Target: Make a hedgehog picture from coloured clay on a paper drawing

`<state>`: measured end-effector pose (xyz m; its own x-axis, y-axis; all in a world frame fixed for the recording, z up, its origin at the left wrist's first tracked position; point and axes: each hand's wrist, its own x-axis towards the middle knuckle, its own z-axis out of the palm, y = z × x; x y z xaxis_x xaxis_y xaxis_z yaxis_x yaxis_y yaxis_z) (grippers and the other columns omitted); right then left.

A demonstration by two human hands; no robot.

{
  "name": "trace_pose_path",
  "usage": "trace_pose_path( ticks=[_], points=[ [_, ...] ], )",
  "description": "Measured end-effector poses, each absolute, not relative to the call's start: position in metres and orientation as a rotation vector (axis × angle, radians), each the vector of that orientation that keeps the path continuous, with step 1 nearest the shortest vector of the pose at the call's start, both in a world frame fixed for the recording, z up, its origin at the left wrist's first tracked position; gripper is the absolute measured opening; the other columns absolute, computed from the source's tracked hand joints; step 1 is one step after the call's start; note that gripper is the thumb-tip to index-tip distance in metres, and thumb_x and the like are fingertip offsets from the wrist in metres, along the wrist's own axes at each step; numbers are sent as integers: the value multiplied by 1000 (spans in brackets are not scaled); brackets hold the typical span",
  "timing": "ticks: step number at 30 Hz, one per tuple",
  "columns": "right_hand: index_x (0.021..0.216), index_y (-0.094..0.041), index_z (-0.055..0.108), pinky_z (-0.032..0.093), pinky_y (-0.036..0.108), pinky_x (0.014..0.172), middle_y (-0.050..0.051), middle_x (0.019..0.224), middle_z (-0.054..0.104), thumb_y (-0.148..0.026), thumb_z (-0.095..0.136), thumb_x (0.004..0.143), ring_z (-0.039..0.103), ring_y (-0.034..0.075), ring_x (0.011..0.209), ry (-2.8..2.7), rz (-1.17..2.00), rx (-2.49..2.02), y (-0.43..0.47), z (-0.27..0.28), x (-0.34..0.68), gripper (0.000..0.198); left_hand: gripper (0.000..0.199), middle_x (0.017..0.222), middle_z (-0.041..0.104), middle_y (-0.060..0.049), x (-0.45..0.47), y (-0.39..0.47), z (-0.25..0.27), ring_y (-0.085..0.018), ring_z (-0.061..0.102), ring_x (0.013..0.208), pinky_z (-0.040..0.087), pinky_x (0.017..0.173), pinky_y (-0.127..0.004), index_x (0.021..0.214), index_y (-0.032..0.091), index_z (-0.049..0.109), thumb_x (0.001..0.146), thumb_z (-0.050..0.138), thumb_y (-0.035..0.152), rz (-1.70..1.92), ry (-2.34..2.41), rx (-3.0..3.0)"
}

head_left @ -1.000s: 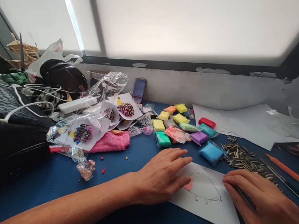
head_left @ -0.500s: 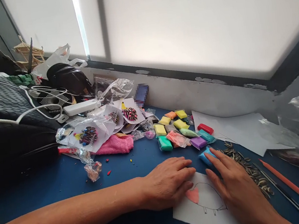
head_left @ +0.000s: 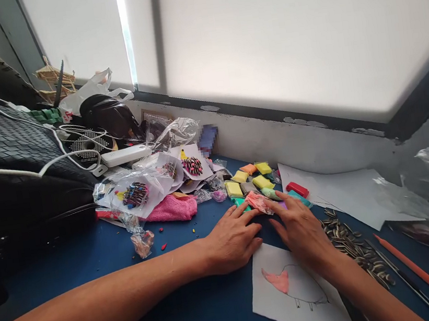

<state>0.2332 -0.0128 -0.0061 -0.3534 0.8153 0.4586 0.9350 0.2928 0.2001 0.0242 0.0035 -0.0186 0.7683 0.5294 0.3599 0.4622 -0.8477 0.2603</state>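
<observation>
My left hand (head_left: 233,239) lies low over the table, fingers stretched out, its tips at the green clay packet (head_left: 239,203) and the near edge of the coral clay packet (head_left: 258,202). From the other side my right hand (head_left: 300,225) reaches to the same coral packet with fingers spread. Whether either hand touches it firmly is hard to see. The right hand partly covers a purple packet (head_left: 282,205). Below both hands is a white sheet (head_left: 274,310) with an outlined animal drawing, its head filled in coral.
Several yellow packets (head_left: 233,189) and a red one (head_left: 297,189) stand behind. Striped sunflower seeds (head_left: 343,238), a coral tool (head_left: 412,263) and a thin metal rod (head_left: 408,280) lie at right. A pink cloth (head_left: 171,208), bagged seed pictures (head_left: 136,194) and a black bag (head_left: 26,206) fill the left.
Both hands have moved forward off the drawing to the clay packets, uncovering the drawing's coral head. The right hand has left the blue packet's spot. The view has shifted slightly.
</observation>
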Motion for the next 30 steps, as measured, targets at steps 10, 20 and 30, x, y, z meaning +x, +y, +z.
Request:
trace_pose_path(
  ticks=[10, 20, 30],
  points=[
    [114, -18, 62, 55, 38, 82, 6, 113, 65, -36, 59, 94, 64, 17, 95, -2325, -848, -1872, -21, 11, 249, 27, 31, 140, 54, -14, 24, 4, -12, -35, 47, 130, 42, 103, -53, 120, 12, 62, 96, 46, 25, 608, 832, 2839],
    [114, -18, 62, 55, 36, 79, 6, 111, 66, -36, 59, 94, 65, 16, 91, -2344, -949, -2001, -22, 12, 244, 27, 29, 146, 50, -10, 24, 5, -15, -33, 42, 137, 30, 115, -55, 116, 16, 64, 95, 44, 21, 604, 818, 2796],
    [121, -19, 60, 55, 40, 85, 7, 121, 63, -36, 59, 94, 64, 19, 101, -2430, -846, -1719, -5, 8, 225, 32, 66, 153, 37, -21, 27, 18, -33, -35, 25, 147, 30, 117, -56, 142, 11, 41, 76, 45, 0, 692, 991, 2578]
  ],
)
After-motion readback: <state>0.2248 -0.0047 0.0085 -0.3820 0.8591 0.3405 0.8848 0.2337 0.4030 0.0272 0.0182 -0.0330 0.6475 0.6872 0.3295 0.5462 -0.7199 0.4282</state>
